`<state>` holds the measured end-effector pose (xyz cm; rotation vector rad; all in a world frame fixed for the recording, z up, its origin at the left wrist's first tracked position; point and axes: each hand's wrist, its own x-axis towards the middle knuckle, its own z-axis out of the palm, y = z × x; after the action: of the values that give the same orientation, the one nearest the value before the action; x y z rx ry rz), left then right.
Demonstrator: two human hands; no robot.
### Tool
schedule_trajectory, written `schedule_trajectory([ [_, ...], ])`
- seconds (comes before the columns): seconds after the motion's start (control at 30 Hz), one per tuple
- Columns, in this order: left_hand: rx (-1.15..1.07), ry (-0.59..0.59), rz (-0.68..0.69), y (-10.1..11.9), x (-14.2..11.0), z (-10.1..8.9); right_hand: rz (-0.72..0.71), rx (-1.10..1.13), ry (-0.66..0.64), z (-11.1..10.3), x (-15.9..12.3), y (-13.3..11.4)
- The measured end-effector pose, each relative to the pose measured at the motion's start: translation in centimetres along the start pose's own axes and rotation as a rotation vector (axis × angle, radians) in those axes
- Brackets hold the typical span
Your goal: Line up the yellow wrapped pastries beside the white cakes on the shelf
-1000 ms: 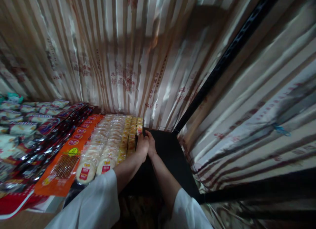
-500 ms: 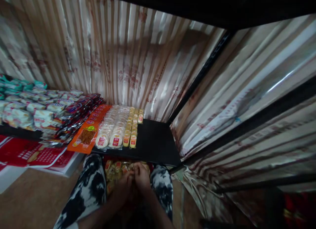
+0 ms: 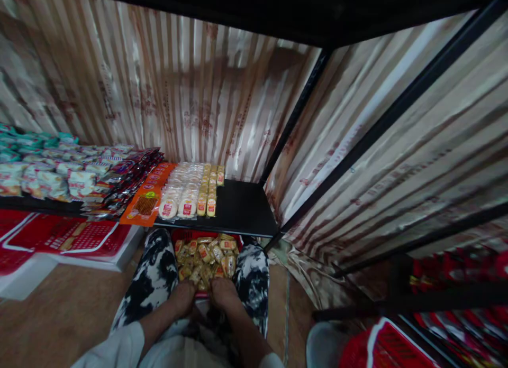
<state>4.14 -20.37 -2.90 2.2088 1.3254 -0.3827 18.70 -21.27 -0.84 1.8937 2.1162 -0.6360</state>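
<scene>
The left hand (image 3: 184, 296) and right hand (image 3: 223, 293) are at the near edge of the red basket (image 3: 188, 234), fingertips hidden; whether they hold anything I cannot tell. Snack packets (image 3: 205, 254) lie inside, others on the black shelf (image 3: 246, 205) beyond, right of round crackers (image 3: 187, 205)

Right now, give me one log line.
left hand: basket's near edge, grip unclear | right hand: likewise | basket: yellow packets inside | shelf: snacks in rows
</scene>
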Motion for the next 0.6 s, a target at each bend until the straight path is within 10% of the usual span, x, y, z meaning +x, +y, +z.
schedule_trajectory([
  [0.6,-0.051,0.055,-0.076,0.5,0.1,1.2,0.014,-0.075,0.008,-0.1,-0.6,-0.2],
])
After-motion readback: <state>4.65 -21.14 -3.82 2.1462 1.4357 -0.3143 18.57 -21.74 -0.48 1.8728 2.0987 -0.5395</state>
